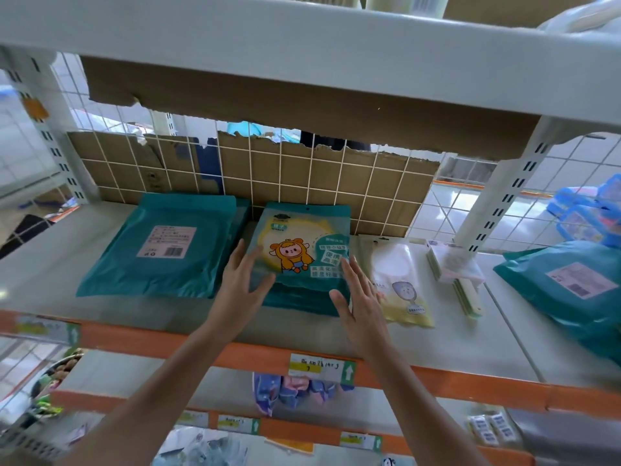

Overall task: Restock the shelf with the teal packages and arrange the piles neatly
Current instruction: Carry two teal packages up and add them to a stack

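lying face up on the middle pile of teal packages, the top package shows a yellow cartoon figure and white print. this pile sits mid-shelf, its far edge close to the wire grid at the back. the left hand rests at the pile's left edge, its fingers straight and spread wide, the tips lying over the top package's left side. the right hand stands at the pile's right edge, its fingers straight and fairly close together, gripping nothing; whether the palm truly touches the pile cannot be told.

just left of it lies a second teal pile, back side up, with a pale pink barcode label. just right of the middle pile lies a pale yellow package, and beyond that a small stack of pink and white packs. at the far right edge another teal package lies tilted, label up.

all of these rest on the grey shelf, fronted by an orange beam carrying a paper price label. torn brown cardboard stands behind the wire grid.
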